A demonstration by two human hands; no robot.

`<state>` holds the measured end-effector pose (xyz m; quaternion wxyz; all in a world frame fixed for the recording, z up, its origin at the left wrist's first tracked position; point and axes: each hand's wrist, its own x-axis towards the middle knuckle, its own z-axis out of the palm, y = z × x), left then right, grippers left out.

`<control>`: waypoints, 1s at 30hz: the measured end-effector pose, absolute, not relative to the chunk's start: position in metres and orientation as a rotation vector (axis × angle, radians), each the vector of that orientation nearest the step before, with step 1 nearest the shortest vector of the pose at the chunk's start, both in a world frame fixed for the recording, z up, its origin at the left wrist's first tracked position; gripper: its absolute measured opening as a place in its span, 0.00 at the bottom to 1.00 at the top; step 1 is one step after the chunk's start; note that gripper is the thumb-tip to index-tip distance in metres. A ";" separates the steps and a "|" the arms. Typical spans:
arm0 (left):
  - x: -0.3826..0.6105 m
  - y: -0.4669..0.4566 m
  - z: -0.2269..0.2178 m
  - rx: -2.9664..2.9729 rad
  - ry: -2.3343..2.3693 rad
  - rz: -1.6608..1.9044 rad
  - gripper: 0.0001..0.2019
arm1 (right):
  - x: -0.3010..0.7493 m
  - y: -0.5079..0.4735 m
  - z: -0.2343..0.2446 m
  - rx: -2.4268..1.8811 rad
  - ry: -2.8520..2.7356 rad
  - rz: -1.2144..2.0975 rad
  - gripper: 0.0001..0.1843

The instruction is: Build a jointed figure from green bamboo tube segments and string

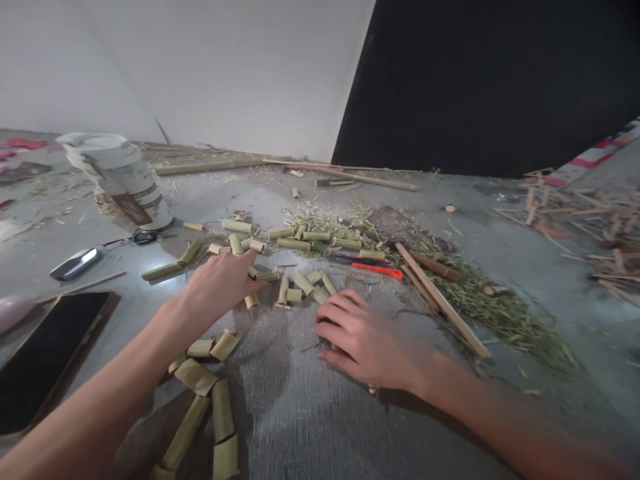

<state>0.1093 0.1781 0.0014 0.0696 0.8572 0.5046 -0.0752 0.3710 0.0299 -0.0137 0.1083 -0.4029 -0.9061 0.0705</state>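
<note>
My left hand (223,280) reaches over a cluster of short cut bamboo pieces (303,239); its thumb stands apart from its bent fingers, and the fingertips are partly hidden among the pieces. My right hand (353,337) hovers low or rests on the table, slightly blurred, with fingers curved and spaced apart. Just beyond its fingertips lies a slanted bamboo piece (329,283). Nothing shows in its grasp, though the palm side is hidden. Nearer me, by the left forearm, several bamboo pieces (223,410) are laid end to end in a bent outline on the grey table (300,427).
An orange-red cutter knife (377,270) lies beyond my right hand, beside long bamboo sticks (443,300) and green shavings (515,320). At left are a phone (53,360), a key fob (76,264) and a large white mug (120,180). Thin sticks (590,220) pile up far right.
</note>
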 end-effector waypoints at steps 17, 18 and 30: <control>0.057 0.203 -0.016 2.791 1.322 0.259 0.22 | 0.504 0.048 0.029 -2.174 -1.956 -0.197 0.12; 0.053 0.203 -0.011 2.830 1.296 0.232 0.21 | 0.509 0.047 0.025 -2.229 -2.012 -0.212 0.12; 0.042 0.188 0.003 2.849 0.765 0.017 0.19 | 0.513 0.052 0.009 -2.414 -1.916 0.020 0.11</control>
